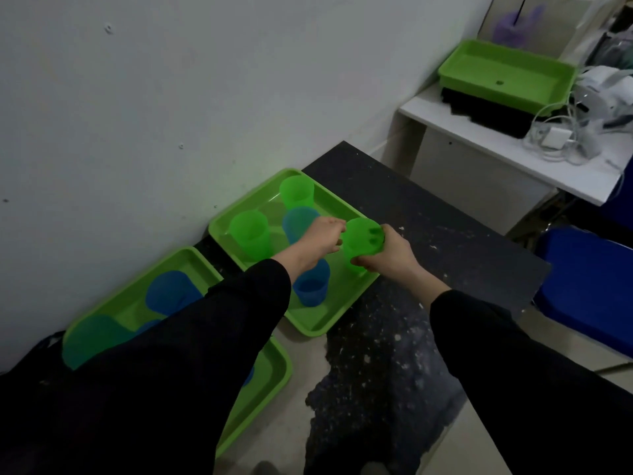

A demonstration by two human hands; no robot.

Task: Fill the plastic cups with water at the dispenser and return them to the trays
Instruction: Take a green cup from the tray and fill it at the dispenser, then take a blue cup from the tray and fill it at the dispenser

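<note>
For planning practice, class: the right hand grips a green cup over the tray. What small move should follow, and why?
Probably lift the green cup clear of the tray: the right hand holds it at the tray's edge; no water shows inside.

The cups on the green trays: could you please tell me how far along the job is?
Done: cups stand in the far tray and the near tray, but the dim view does not show whether they hold water. In hand: the right hand grips a green cup at the far tray's right edge, with the left hand beside it. Left: cannot be counted; no dispenser is in view.
</note>
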